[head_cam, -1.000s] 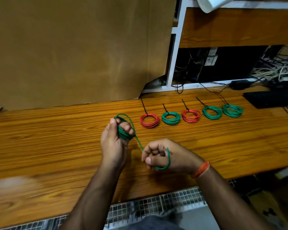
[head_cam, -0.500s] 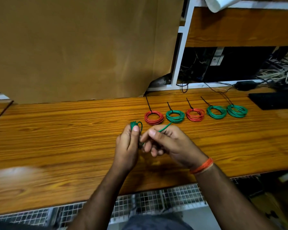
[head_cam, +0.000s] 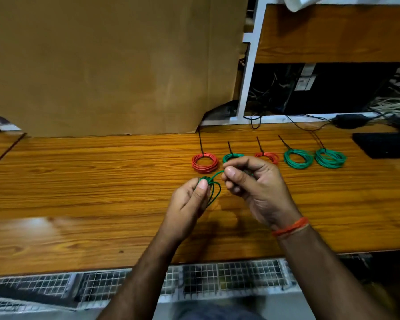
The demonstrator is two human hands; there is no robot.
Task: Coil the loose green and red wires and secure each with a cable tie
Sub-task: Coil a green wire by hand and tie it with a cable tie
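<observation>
You're mid-coil on this one. Your left hand [head_cam: 189, 199] pinches the small bundle of thin green wire loops [head_cam: 214, 191] just above the middle of the wooden tabletop [head_cam: 79, 181], and your right hand [head_cam: 252, 183] pinches the loose tail end of the same wire [head_cam: 216, 174], right beside the bundle. Looks like the last turn or so is left. Next you'd wrap that tail in and grab a cable tie, though I can't spot a spare one. Five tied coils sit along the far edge: a red coil [head_cam: 204, 162], a green one [head_cam: 232, 156], another red [head_cam: 267, 157], and two green coils [head_cam: 298, 158] and [head_cam: 330, 158].
</observation>
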